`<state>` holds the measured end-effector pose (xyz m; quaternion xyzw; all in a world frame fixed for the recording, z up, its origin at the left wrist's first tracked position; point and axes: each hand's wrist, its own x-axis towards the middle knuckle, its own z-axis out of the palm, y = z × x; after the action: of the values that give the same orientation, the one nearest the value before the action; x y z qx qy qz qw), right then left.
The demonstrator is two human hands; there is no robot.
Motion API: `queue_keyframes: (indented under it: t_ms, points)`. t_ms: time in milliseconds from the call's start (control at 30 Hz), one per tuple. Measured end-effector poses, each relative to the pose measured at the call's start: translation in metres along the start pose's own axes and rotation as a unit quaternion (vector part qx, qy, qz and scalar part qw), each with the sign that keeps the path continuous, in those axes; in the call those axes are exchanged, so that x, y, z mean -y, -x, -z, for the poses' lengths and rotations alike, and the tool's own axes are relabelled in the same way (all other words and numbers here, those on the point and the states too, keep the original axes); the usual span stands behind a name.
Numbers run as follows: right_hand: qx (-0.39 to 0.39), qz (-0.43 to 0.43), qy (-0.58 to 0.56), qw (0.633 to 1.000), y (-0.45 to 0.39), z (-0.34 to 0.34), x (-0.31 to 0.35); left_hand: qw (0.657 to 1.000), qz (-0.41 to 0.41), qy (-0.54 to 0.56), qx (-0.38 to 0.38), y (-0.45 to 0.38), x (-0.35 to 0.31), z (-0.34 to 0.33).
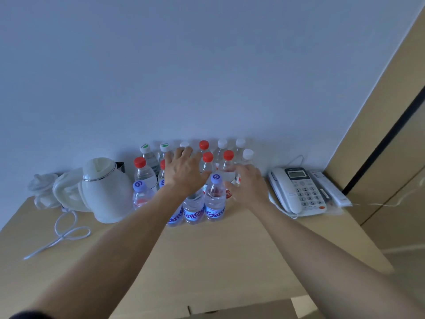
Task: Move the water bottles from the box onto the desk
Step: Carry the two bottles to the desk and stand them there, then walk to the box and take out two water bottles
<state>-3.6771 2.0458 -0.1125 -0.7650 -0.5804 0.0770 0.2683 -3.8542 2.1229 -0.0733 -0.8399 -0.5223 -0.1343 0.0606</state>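
Head view: the water bottles stand upright in a tight cluster at the middle of the frame, on the counter against the wall, between the kettle on the left and the phone on the right. My left hand hovers over the middle of the cluster, fingers spread and pinching nothing. My right hand is at the right edge of the cluster, fingers curved against a red-capped bottle; motion blur hides the fingertips, so I cannot tell whether that grip is closed. A strip of cardboard at the bottom edge may be the box; I see no bottles in it from here.

I judge these bottles full, so fairly heavy, with thin walls that give under a squeeze and smooth, possibly slippery labels. I would take each around the waist or just under the cap, and lift straight up, since the tightly packed neighbours could topple.
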Motion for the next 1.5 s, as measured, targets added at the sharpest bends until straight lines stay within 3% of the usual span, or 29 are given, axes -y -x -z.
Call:
queue_keyframes:
  t_ms: [367, 533, 733, 967, 1133, 1300, 1500]
  points:
    - [-0.040, -0.044, 0.040, 0.997, 0.030, 0.069, -0.049, 0.998, -0.057, 0.005, 0.029, -0.016, -0.091, 0.019]
    - [-0.056, -0.076, 0.065, 0.993, 0.076, 0.120, -0.107, 0.993, -0.108, 0.005, 0.050, -0.005, -0.185, 0.022]
    - [-0.059, -0.200, 0.107, 0.972, 0.169, 0.187, -0.206, 0.973, -0.203, 0.040, 0.101, 0.049, -0.335, 0.012]
    - [-0.085, -0.379, 0.114, 0.914, 0.330, 0.265, -0.319, 0.923, -0.346, 0.063, 0.157, 0.148, -0.518, 0.005]
    - [-0.121, -0.501, 0.120, 0.849, 0.438, 0.314, -0.378, 0.875, -0.433, 0.095, 0.194, 0.212, -0.637, 0.004]
    - [-0.153, -0.578, 0.113, 0.793, 0.513, 0.353, -0.424, 0.826, -0.522, 0.098, 0.187, 0.268, -0.740, -0.002]
    - [-0.141, -0.655, 0.091, 0.737, 0.567, 0.377, -0.499, 0.773, -0.599, 0.090, 0.188, 0.308, -0.857, -0.031]
